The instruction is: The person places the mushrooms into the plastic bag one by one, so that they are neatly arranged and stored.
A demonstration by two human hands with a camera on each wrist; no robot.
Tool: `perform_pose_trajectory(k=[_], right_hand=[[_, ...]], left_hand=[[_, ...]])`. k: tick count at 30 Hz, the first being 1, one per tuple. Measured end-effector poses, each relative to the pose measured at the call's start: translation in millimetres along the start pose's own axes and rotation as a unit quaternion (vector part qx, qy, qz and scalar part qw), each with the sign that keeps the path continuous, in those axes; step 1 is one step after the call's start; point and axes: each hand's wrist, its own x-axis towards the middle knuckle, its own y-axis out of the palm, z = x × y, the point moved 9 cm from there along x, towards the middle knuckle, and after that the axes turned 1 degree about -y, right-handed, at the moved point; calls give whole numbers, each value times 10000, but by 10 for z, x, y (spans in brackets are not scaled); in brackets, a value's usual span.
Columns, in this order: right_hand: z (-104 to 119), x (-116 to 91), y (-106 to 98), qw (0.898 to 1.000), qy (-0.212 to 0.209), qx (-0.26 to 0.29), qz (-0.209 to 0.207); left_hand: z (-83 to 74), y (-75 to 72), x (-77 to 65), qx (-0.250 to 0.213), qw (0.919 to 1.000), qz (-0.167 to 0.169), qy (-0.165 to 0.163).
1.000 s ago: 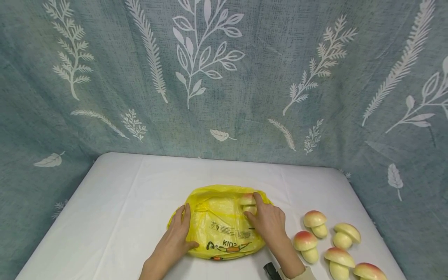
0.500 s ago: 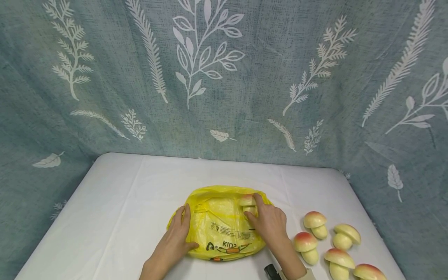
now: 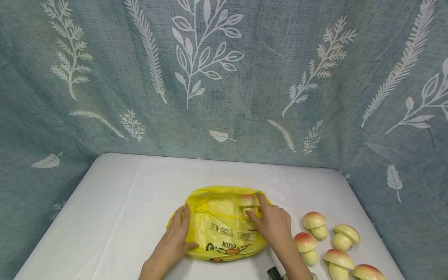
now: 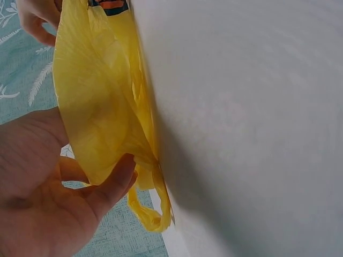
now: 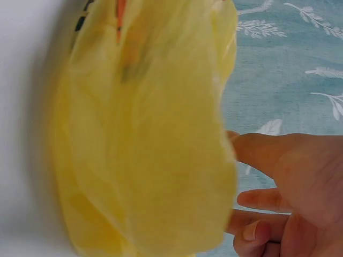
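A yellow plastic bag (image 3: 206,217) with printed lettering lies on the white table, its mouth spread. My left hand (image 3: 176,231) grips its left edge; in the left wrist view, fingers of the left hand (image 4: 59,198) lie against the bag's yellow wall (image 4: 102,101), near a looped handle (image 4: 147,214). Inside the bag at the right lies a toy mushroom (image 3: 247,200) with a red-tinged cap. My right hand (image 3: 274,223) reaches over the right rim, its index finger and thumb spread beside this mushroom. In the right wrist view, the bag (image 5: 155,150) hides the right hand's fingertips.
Several more toy mushrooms (image 3: 338,258) lie right of the bag on the white table (image 3: 115,217), close to my right forearm. A black object (image 3: 274,273) shows by the right wrist. Blue-green patterned cloth (image 3: 224,85) hangs behind the table.
My right hand has shifted slightly to the right, and its fingers have come away from the mushroom, leaving more of the cap in sight. The left hand has stayed put on the bag.
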Motion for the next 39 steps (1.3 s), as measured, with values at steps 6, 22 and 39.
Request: perform_pose_trajectory(k=[6, 22, 39], right_hand=[[-17, -60, -176, 9994, -51, 204, -264], [-151, -296, -530, 9969, -98, 386, -681], [-840, -619, -721, 9982, 409, 123, -423]], left_hand=[[14, 9, 12, 24, 10000, 24, -39], [-6, -14, -3, 72, 10000, 22, 49], [7, 9, -1, -37, 9999, 77, -80]])
